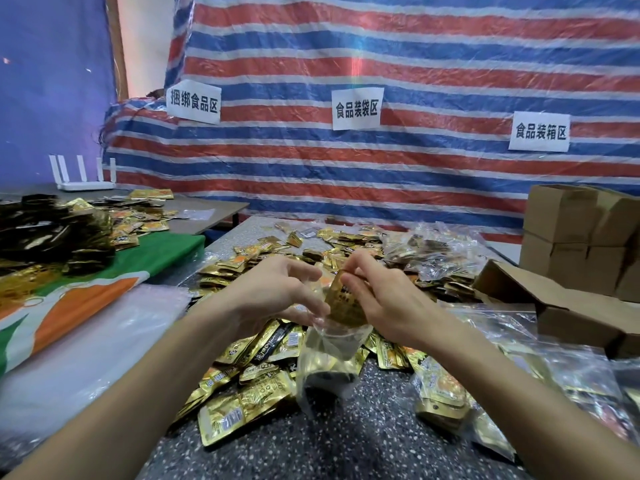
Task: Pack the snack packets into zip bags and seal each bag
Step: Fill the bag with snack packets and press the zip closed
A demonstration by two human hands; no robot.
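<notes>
Mid-frame, the left hand (277,292) pinches the bag (329,362) mouth open while the right hand (384,299) pinches a packet (341,303) half into it. The bag hangs at 6 o'clock from the hands, over the bench (346,445). Risks: a packet corner snags the rim, the thin film slips from the left fingers, and the bag drops onto the pile (242,375) at 7 o'clock.

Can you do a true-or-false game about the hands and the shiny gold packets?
The right hand pinches a gold snack packet. True.
The zip bag is sealed. False: the left hand holds its mouth open, and the packet is partly in.
Cardboard boxes stand on the right. True.
The tarp behind is plain green. False: it is striped red, blue and white.
</notes>
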